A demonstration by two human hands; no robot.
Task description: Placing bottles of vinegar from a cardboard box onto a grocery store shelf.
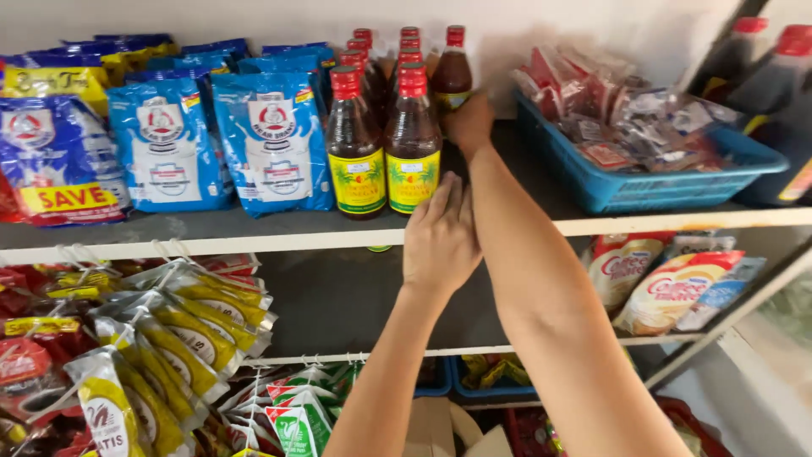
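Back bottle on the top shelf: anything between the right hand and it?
Nothing visible does. The right hand is already at the back bottle, reaching past the right side of the front bottles. The left hand sits at the shelf edge just below them, apart from the back bottle.

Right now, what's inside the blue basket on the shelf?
The blue basket is piled with small clear-wrapped packets, mostly red and white. Only the top layer shows; whatever lies lower down is covered by them and by the basket's wall.
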